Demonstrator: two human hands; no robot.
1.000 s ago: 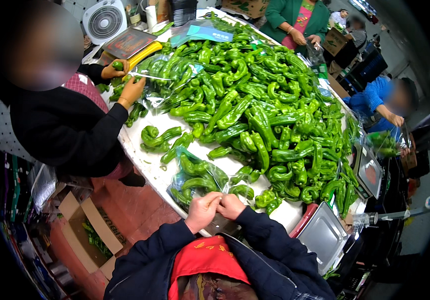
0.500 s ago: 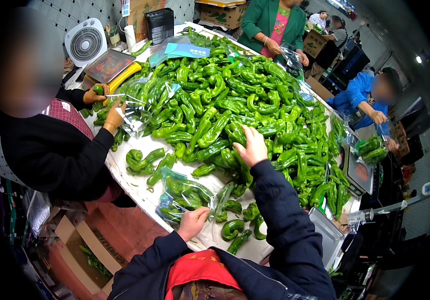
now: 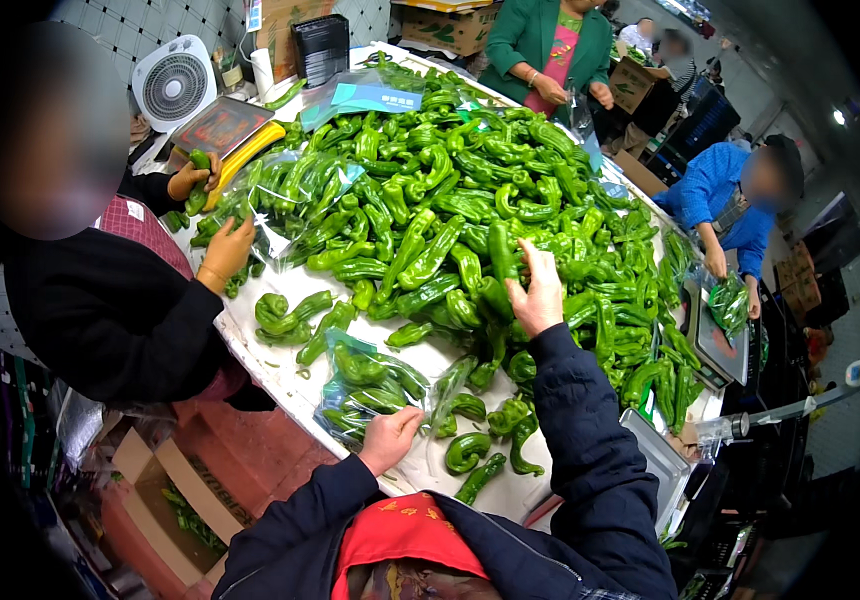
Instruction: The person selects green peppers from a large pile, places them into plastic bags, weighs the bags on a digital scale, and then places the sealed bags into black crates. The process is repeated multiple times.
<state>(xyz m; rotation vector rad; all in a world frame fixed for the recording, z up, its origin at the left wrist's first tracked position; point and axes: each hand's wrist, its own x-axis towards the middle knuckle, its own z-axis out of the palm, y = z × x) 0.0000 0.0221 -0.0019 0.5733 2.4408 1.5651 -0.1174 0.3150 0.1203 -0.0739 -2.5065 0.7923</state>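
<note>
A clear plastic bag [image 3: 342,392] holding several green peppers lies at the table's near edge. My left hand [image 3: 391,440] is closed on the bag's open end, which faces right. Over the near side of a big heap of green peppers [image 3: 450,165], my right hand [image 3: 538,292] curls its thumb and fingers around a green pepper [image 3: 501,258] that stands nearly upright. The back of this hand hides part of the grip. Loose curled peppers [image 3: 466,452] lie on the white tabletop between my forearms.
Co-workers stand left, far and right around the table, handling peppers and bags. A scale [image 3: 222,130] and a fan [image 3: 172,84] are at the far left, and another scale [image 3: 718,340] at the right. A metal tray [image 3: 658,455] lies beside my right arm; a cardboard box [image 3: 175,500] is below left.
My right hand has shifted right, and a pepper now stands upright at its fingers. My left hand stays on the bag. The right co-worker's bag of peppers has come down toward the scale.
</note>
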